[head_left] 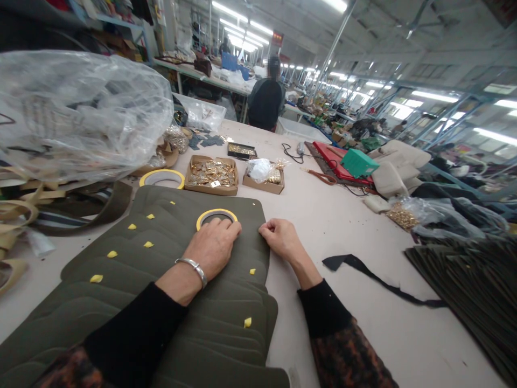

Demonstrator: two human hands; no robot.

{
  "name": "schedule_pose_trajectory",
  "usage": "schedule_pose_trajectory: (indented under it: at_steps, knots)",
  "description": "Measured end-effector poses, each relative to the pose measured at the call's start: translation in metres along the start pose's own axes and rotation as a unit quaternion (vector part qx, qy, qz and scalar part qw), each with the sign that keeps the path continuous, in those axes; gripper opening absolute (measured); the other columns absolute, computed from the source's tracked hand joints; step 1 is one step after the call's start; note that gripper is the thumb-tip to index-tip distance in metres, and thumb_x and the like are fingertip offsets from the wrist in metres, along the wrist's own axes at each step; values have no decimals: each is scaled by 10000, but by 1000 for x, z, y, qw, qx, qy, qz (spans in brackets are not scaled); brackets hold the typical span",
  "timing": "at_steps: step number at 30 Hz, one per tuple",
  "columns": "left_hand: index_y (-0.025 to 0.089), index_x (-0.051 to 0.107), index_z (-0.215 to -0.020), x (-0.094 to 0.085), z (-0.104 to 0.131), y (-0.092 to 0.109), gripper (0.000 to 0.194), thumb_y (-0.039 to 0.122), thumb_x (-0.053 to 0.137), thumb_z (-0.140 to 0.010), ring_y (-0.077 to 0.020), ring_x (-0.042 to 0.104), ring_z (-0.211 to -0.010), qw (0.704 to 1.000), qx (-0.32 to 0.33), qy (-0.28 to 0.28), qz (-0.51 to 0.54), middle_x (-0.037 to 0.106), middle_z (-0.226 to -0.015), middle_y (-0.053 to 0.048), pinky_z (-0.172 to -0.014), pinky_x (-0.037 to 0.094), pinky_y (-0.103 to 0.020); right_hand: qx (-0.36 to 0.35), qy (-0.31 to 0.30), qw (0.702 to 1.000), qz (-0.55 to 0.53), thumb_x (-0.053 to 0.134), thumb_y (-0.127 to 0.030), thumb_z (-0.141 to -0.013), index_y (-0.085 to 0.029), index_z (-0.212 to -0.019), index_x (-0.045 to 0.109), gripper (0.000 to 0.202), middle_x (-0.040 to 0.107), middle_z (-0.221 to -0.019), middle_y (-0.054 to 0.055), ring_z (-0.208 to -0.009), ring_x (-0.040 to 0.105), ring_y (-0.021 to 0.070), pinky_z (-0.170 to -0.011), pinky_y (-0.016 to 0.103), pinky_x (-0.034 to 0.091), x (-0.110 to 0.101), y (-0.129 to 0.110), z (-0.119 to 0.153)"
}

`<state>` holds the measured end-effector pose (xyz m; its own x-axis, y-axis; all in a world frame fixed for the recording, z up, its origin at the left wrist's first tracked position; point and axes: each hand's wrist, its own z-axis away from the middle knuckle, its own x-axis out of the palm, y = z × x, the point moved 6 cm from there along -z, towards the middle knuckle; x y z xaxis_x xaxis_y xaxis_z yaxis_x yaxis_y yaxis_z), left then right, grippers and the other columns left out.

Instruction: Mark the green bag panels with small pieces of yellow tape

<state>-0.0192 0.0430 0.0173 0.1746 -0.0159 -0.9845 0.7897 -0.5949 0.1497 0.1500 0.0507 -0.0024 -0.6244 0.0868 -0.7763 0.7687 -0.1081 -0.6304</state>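
Note:
Overlapping dark olive fabric panels lie spread in front of me, dotted with small torn bits of yellow tape. My left hand, with a metal bangle at the wrist, is closed at the near side of a roll of yellow tape on the top panel. Its fingertips are partly hidden. At the right edge of that panel, my right hand is closed in a pinch. Whatever sits between its thumb and finger is too small to make out.
Behind the panels are a second yellow tape roll and cardboard boxes of gold metal fittings. A large clear plastic bag bulges at left. On the right lie a black strip and stacked dark pieces. A person is farther back.

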Motion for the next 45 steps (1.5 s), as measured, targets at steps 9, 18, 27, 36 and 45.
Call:
schedule_pose_trajectory:
  at_steps: [9,18,27,36,45]
  knots:
    - [189,568,-913,-2,-5,-1,159,174,410,-917,-239,542,-852,999,29,14,-1,620,-904,-67,-757,420,-371,-31,37,996,74,677,-289,-763,-176,-1056,656,314,683,-679,23,-668,623,198,-657,281,436,-10,3,-2]
    - [192,533,-903,-16,0,-5,164,226,380,-951,-212,541,-855,993,79,78,36,590,-887,-47,-768,433,-342,-227,5,969,99,545,-184,-885,-176,-876,693,148,702,-877,70,-825,639,170,-799,261,456,-4,-14,17]
    - [191,541,-925,-25,9,-5,210,254,346,-968,-201,578,-868,988,98,97,66,605,-885,-43,-796,465,-340,-22,-26,990,135,532,-256,-860,-156,-833,727,221,727,-803,84,-747,643,192,-657,264,416,-3,-6,1]
    - [221,557,-1177,-28,13,-9,291,265,371,-957,-158,619,-1094,968,91,144,185,655,-1214,-36,-961,480,-283,-121,-111,984,-75,577,-243,-811,-155,-812,734,180,686,-679,-2,-614,588,119,-565,212,425,-12,-23,18]
    - [192,382,-1381,-27,17,-4,438,242,412,-947,-169,649,-1062,969,77,144,186,637,-1258,-67,-924,509,-293,-318,30,942,-104,583,-172,-833,-172,-985,671,176,678,-853,43,-717,607,127,-703,247,493,-14,-66,40]
